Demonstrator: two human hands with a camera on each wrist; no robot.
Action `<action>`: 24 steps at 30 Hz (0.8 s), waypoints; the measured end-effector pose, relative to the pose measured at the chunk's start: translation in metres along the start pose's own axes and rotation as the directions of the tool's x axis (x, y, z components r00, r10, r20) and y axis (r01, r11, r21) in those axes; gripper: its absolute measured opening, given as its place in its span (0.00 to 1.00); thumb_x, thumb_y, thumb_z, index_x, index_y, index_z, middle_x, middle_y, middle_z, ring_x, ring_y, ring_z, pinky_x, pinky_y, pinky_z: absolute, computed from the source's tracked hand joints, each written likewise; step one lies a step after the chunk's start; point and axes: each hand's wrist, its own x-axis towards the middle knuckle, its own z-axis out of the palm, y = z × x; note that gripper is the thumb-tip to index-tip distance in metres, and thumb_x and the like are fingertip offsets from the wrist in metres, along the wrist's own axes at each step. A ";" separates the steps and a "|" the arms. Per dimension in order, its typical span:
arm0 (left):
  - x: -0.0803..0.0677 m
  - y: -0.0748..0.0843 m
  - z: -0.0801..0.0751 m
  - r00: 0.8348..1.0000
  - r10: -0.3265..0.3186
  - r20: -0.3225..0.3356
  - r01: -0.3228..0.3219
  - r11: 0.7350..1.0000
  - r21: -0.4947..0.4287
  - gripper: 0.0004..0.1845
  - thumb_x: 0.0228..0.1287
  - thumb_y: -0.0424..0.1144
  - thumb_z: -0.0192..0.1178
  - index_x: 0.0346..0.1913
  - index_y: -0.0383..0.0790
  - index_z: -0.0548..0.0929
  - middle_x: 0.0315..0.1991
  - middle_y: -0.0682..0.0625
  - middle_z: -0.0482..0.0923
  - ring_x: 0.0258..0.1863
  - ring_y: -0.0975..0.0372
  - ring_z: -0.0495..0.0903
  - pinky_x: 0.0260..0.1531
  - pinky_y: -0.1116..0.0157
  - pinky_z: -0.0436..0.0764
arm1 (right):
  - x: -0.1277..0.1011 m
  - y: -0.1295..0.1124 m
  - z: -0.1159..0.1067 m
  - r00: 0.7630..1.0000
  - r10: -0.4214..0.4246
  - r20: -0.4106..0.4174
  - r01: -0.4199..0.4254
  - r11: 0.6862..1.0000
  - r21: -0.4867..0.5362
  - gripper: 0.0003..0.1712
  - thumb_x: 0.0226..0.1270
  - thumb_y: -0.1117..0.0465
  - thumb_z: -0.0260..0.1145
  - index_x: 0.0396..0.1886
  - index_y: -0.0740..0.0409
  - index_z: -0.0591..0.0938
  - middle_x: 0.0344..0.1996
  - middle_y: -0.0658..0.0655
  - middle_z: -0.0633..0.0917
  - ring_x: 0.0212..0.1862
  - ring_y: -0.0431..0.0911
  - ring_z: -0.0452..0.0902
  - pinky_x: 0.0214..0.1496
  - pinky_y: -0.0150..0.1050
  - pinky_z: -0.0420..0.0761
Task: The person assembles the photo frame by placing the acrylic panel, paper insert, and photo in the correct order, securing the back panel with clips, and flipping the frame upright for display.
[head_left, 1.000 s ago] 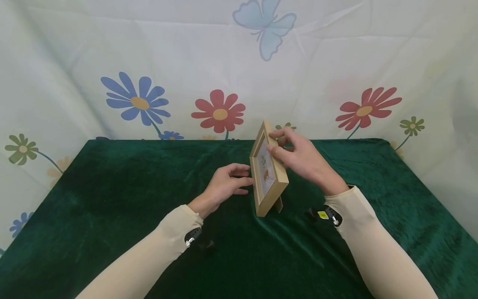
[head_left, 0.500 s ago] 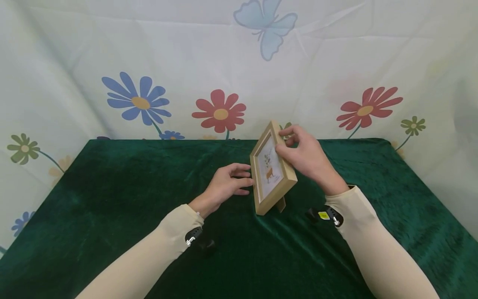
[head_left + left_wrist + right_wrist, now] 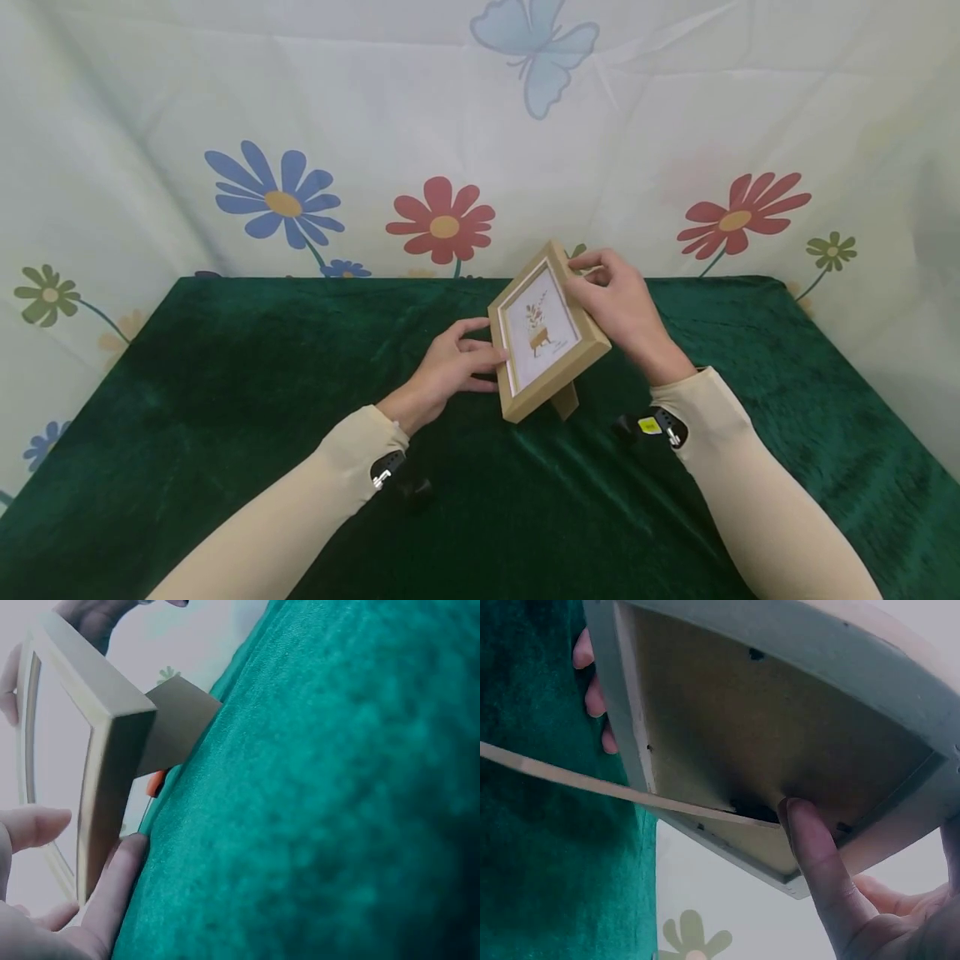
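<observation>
A light wooden picture frame (image 3: 540, 333) leans back on the green cloth, its printed front turned up and to the left. My left hand (image 3: 450, 362) holds its left edge, thumb over the front and other fingers at the side. On the upper right edge, my right hand (image 3: 618, 308) grips the frame. The support leg (image 3: 566, 402) juts out behind. In the right wrist view, the brown back panel (image 3: 795, 712) shows, with a right-hand finger (image 3: 814, 840) beside the hinge end of the leg. Fingertips of the left hand (image 3: 594, 697) appear at the far edge.
A dark green velvet cloth (image 3: 247, 400) covers the table, with creases below the frame. Behind it hangs a white curtain (image 3: 360, 100) printed with flowers and a butterfly. A small orange item (image 3: 156, 782) shows past the frame in the left wrist view.
The picture frame has turned so that its front faces the head camera more and tilts further back. My right hand moved slightly right with it; the left thumb now overlaps the front edge.
</observation>
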 end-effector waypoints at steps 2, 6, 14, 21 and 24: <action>0.001 0.000 0.000 1.000 -0.009 -0.004 0.009 1.000 -0.030 0.38 0.73 0.36 0.69 0.80 0.44 0.63 0.61 0.39 0.80 0.53 0.50 0.87 0.52 0.52 0.87 | 0.001 0.001 -0.001 1.000 0.012 0.001 -0.012 0.999 0.030 0.27 0.77 0.51 0.60 0.69 0.60 0.75 0.56 0.66 0.81 0.47 0.57 0.84 0.40 0.34 0.85; 0.002 0.001 0.000 1.000 -0.017 -0.023 0.015 0.996 -0.091 0.38 0.72 0.36 0.70 0.80 0.46 0.63 0.63 0.38 0.78 0.53 0.49 0.86 0.54 0.52 0.86 | 0.003 0.005 -0.004 0.999 0.033 0.008 -0.033 0.997 0.076 0.29 0.78 0.49 0.58 0.71 0.61 0.73 0.59 0.66 0.79 0.50 0.57 0.83 0.43 0.33 0.85; 0.004 0.001 0.000 0.997 -0.032 -0.075 0.016 0.977 -0.213 0.39 0.72 0.36 0.70 0.80 0.47 0.63 0.65 0.39 0.77 0.56 0.49 0.84 0.61 0.52 0.83 | 0.011 0.018 -0.009 0.997 0.070 0.017 -0.071 0.993 0.095 0.31 0.78 0.48 0.56 0.72 0.61 0.72 0.63 0.68 0.78 0.54 0.58 0.80 0.51 0.39 0.81; 0.005 0.005 -0.003 0.996 -0.022 -0.089 -0.004 0.960 -0.279 0.39 0.73 0.36 0.70 0.81 0.44 0.64 0.67 0.41 0.76 0.60 0.49 0.82 0.63 0.53 0.81 | 0.017 0.026 -0.011 0.998 0.069 0.007 -0.070 0.993 0.098 0.31 0.79 0.49 0.55 0.73 0.61 0.72 0.67 0.68 0.76 0.58 0.60 0.78 0.59 0.47 0.77; 0.005 0.007 -0.004 0.995 -0.017 -0.101 -0.010 0.966 -0.260 0.38 0.73 0.37 0.71 0.80 0.45 0.66 0.66 0.41 0.77 0.60 0.50 0.83 0.62 0.54 0.81 | 0.019 0.029 -0.011 0.998 0.065 0.014 -0.067 0.993 0.098 0.30 0.79 0.49 0.55 0.73 0.61 0.73 0.69 0.67 0.75 0.60 0.61 0.77 0.63 0.50 0.75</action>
